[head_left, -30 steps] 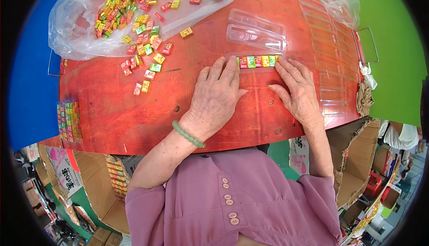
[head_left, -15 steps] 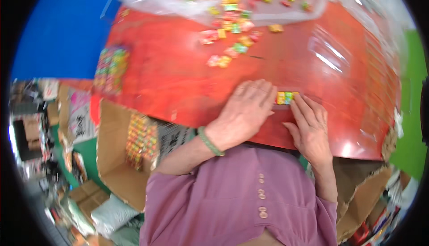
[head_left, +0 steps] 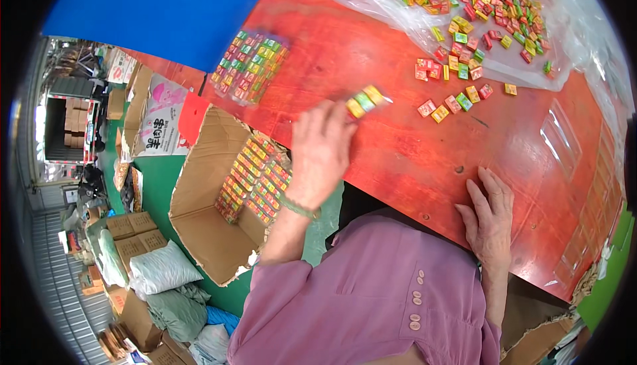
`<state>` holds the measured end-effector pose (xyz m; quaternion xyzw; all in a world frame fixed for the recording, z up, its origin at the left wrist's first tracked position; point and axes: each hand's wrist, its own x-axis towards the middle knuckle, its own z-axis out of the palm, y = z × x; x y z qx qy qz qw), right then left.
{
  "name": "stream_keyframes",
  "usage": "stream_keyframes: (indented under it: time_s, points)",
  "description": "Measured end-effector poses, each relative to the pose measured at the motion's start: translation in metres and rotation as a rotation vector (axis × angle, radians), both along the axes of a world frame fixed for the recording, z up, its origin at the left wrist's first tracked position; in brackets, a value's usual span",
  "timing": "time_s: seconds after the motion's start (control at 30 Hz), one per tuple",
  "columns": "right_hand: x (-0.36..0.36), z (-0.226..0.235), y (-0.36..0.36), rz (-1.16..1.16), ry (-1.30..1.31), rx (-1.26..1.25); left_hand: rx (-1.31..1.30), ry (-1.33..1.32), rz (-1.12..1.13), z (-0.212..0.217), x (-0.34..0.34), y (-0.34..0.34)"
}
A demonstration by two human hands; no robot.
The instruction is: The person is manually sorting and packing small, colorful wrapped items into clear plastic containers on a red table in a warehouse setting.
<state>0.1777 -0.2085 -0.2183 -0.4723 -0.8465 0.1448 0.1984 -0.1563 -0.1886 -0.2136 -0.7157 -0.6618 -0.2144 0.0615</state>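
My left hand (head_left: 324,149), a little blurred, grips one end of a short row of small coloured boxes (head_left: 365,102) in clear film. The row shows yellow and green faces and sits just above the red table (head_left: 405,159). My right hand (head_left: 490,216) lies near the table's front edge, fingers stretched and holding nothing. Beyond the hands, loose little red, yellow and green boxes (head_left: 454,104) are scattered. At the table's left end lies a flat block of wrapped rows (head_left: 251,66).
A clear plastic bag (head_left: 564,66) at the back bears a large heap of loose boxes (head_left: 464,0). Below the table's left edge stands an open carton (head_left: 199,226) with packed rows (head_left: 255,179) inside. Clear flat sleeves (head_left: 561,139) lie at right. Sacks (head_left: 162,265) rest at lower left.
My left hand has moved left, away from my right hand, and now carries the row that lay between them. My right hand has let go of it. The view has turned left.
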Motion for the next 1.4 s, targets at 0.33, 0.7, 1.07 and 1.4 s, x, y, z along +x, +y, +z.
stream_keyframes:
  time_s: [0.33,0.7,1.07,1.4]
  points:
    - [0.0,-0.002,-0.001,-0.004,0.005,0.024,0.166,0.057,0.253,-0.013,-0.063,0.021]
    - [-0.005,-0.001,0.006,-0.012,0.119,0.008,0.115,0.399,0.247,-0.024,-0.093,0.031]
    - [0.099,0.04,0.013,-0.457,-0.076,0.189,0.132,0.088,0.112,-0.015,-0.052,0.036]
    - [0.131,0.0,0.084,-0.484,-0.29,-0.02,0.062,-0.195,-0.217,0.003,0.064,0.047]
